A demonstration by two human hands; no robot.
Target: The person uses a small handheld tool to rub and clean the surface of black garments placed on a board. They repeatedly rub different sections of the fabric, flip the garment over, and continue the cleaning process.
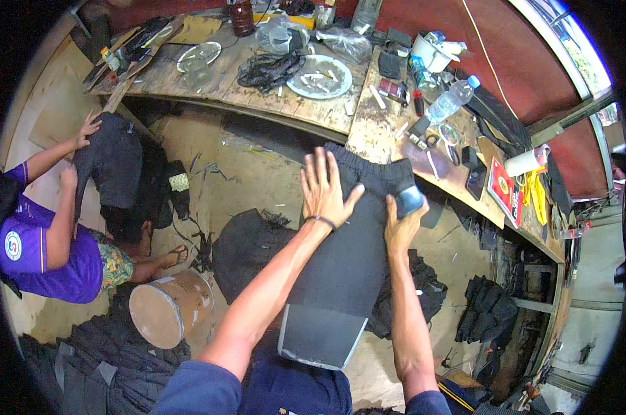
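Left fingers (320, 169) splay wide across black garment (347, 259), right fingers (391, 209) clasping a shiny dark object (410, 200).

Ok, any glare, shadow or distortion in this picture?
Head view: window washed out at upper right; same view, table bowed by the fisheye, shadow beneath it; same view, garment dark, but its waistband gathers show.
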